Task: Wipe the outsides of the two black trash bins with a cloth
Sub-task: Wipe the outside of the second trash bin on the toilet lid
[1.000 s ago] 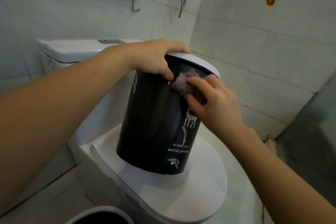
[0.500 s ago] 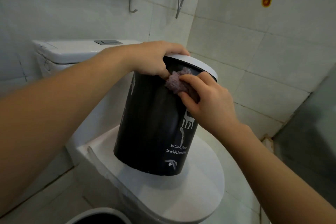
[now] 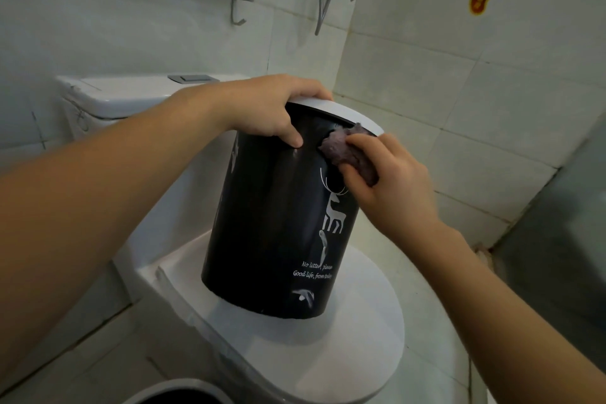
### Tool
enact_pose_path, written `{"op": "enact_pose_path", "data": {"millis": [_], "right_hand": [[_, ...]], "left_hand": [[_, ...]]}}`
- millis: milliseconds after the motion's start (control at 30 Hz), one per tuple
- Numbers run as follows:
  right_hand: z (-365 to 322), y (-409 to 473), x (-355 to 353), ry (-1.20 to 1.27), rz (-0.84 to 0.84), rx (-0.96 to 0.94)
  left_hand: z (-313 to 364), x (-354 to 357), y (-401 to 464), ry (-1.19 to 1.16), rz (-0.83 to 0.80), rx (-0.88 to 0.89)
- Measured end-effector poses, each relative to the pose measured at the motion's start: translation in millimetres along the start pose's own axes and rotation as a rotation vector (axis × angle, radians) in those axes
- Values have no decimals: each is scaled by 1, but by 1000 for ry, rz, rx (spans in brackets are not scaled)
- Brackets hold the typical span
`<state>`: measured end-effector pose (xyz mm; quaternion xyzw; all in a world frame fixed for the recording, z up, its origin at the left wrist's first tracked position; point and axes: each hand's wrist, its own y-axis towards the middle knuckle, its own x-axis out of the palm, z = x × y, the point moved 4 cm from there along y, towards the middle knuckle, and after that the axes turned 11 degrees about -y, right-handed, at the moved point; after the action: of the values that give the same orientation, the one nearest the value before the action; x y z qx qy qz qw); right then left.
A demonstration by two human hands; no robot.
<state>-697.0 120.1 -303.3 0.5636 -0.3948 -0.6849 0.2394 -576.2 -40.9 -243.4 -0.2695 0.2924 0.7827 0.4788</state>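
Bin: black cylindrical plastic trash bin [image 3: 275, 223], tilted on closed white toilet lid [image 3: 367, 338].
Left hand [image 3: 265, 108]: fingers clamped on bin's rim.
Right hand [image 3: 390, 187]: fingers pinching crumpled purple cloth [image 3: 344, 149].
Change: cloth has slid rightward along the upper wall, under the rim.
Meaning: first bin's wiping continues; second bin [image 3: 183, 395], below the toilet, awaits.

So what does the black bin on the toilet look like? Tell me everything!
The black bin is round, shiny like plastic, with a white ring on top. White deer drawings and the words "No litter, please. Good life, from today" are on its side. It stands tilted on the closed toilet lid. The left hand grips its rim, and the right hand presses a purple cloth against its upper side.
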Motion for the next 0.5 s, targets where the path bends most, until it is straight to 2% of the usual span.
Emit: {"op": "enact_pose_path", "data": {"millis": [133,333,500], "right_hand": [[-12,-3,2,28,-10,-70],[27,-21,2,45,-16,211],[14,-16,1,67,-4,218]], "left_hand": [[2,1,0,3,-7,13],[-1,-1,-1,1,3,3],[0,1,1,-1,10,-3]]}}
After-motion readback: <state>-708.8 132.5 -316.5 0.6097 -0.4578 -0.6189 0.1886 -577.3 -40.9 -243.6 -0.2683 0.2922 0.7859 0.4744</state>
